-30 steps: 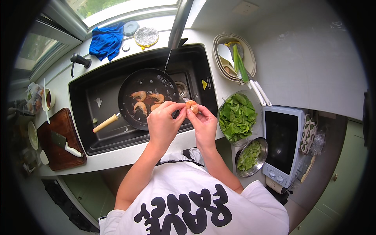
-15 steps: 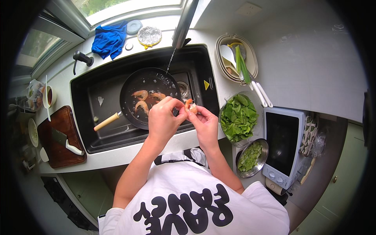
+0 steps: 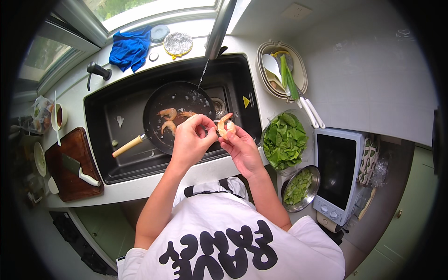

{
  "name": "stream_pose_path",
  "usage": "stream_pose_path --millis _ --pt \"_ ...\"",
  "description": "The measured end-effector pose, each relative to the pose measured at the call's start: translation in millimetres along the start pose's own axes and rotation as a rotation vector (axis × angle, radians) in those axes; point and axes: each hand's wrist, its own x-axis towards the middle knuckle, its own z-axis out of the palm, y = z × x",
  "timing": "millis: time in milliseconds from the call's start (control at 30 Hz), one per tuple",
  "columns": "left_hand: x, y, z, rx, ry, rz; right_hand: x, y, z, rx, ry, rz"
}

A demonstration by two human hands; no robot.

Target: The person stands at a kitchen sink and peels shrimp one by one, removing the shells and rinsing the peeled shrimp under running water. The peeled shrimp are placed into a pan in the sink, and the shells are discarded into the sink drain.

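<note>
Pinching curled shrimp in right hand, just right of left fingertips | left hand: thumb and forefinger pressed together, unable to tell if gripping anything | judged partly shelled; apparently left unshelled: pan shrimp, beyond and left of left fingers | tail pointing away from right fingertips, long axis curved, bulging toward left fingers

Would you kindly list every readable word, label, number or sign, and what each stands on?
White fabric T-shirt: large black rounded lettering, legible, but I won't copy it out.
Yellow triangular sign on the inner wall of the black rectangular sink: markings too small to read.
Pale blue box-shaped microwave: dial markings too small to read.
</note>
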Motion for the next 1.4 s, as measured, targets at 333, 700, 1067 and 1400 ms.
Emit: stream_pose_path --millis 333,700,1067,1400 --pt "4.5 -43.2 17.9 -0.258 0.09 -0.009 7.3 10.5 1.4 0.032 -0.033 0.043" --pt "-5.6 -31.2 15.6 0.282 0.271 0.386 13.3 10.5 13.3 -0.058 0.018 -0.008" --pt "-11.1 -27.3 -5.0 0.39 0.099 0.415 23.4 16.2 6.6 -0.471 -0.028 -0.033" --pt "-1.0 -46.2 -25.1 0.591 0.024 0.596 27.8 28.2 4.5 -0.319 0.093 -0.042"
